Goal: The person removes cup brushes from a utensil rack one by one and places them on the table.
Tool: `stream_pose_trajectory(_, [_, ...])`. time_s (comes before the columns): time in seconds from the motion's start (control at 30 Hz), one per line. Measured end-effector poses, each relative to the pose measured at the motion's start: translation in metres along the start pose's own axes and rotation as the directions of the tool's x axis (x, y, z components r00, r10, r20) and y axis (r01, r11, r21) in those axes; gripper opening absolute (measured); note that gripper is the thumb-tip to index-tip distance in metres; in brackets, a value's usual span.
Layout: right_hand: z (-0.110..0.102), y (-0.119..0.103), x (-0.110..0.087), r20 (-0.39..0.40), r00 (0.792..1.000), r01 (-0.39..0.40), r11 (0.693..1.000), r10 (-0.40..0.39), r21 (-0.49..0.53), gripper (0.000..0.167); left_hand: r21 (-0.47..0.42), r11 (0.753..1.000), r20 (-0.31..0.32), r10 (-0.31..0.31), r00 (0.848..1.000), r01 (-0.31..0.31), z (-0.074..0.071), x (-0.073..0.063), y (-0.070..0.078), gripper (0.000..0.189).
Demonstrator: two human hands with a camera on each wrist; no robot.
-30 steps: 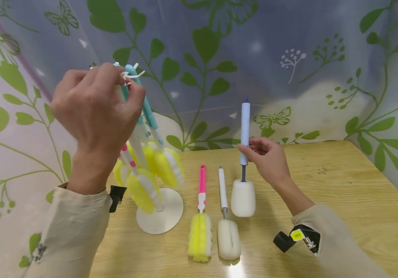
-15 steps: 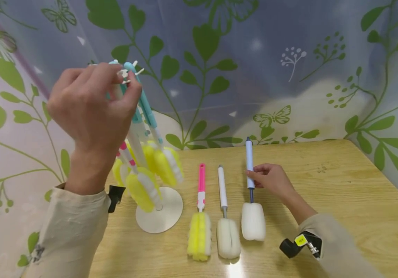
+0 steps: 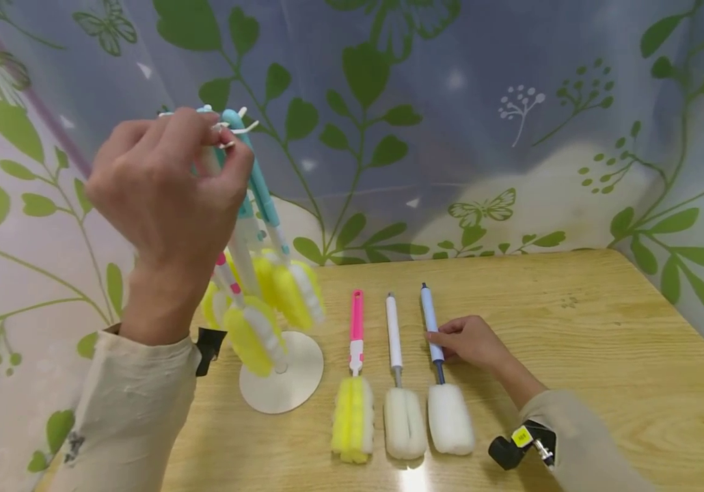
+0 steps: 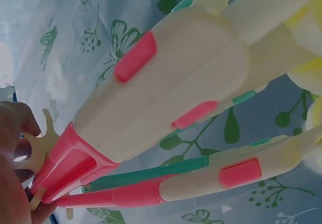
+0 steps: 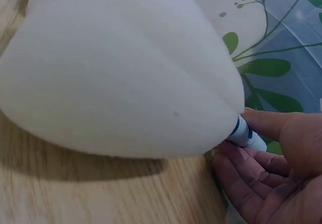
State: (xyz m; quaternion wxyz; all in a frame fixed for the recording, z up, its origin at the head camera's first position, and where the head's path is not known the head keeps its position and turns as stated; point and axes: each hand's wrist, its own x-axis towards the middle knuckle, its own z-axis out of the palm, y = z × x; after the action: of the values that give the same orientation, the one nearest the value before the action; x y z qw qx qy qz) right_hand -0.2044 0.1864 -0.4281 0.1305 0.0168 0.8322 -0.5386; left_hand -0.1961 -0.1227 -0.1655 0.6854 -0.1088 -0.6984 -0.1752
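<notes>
At the upper left in the head view, my left hand (image 3: 170,181) grips the top of a brush stand (image 3: 253,400) among its small white hooks. Bottle brushes with yellow-and-white sponge heads (image 3: 250,338) and teal or pink handles hang from it. The left wrist view shows the fingers (image 4: 15,138) beside a white hook and a pink brush handle (image 4: 65,158). My right hand (image 3: 478,345) pinches the light-blue handle of a white sponge bottle brush (image 3: 450,418) between thumb and fingers, low over the table. In the right wrist view its white head (image 5: 121,78) hides most of the handle.
Left of the held brush lie a white-handled sponge brush (image 3: 404,424) and a pink-handled brush with a yellow-and-white head (image 3: 353,420), side by side on the wooden table (image 3: 604,328). A leaf-patterned curtain (image 3: 389,191) hangs behind the table's back edge.
My right hand has lowered the blue-handled bottle brush from upright in the air to beside the white-handled one, its handle now tilted left. The left hand stays at the stand's top.
</notes>
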Motion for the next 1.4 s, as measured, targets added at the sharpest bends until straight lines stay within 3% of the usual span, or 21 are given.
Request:
stream_pose_trajectory(0.73, [0.005, -0.004, 0.000, 0.008, 0.998, -0.057, 0.998, 0.058, -0.005, 0.038, 0.010, 1.000, 0.012, 0.027, 1.000, -0.028, -0.003, 0.005, 0.002, 0.017])
stream_pose_trajectory(1.0, [-0.007, -0.010, -0.005, 0.002, 0.999, 0.032, 0.987, -0.032, -0.158, 0.044, -0.038, 0.999, -0.020, 0.030, 0.999, -0.031, -0.001, 0.003, -0.002, 0.020])
stream_pose_trajectory(1.4, [-0.012, -0.015, -0.006, -0.073, 0.991, 0.098, 0.981, -0.112, -0.168, 0.046, -0.104, 0.995, 0.010, 0.009, 1.000, -0.008, -0.001, -0.002, -0.005, 0.021])
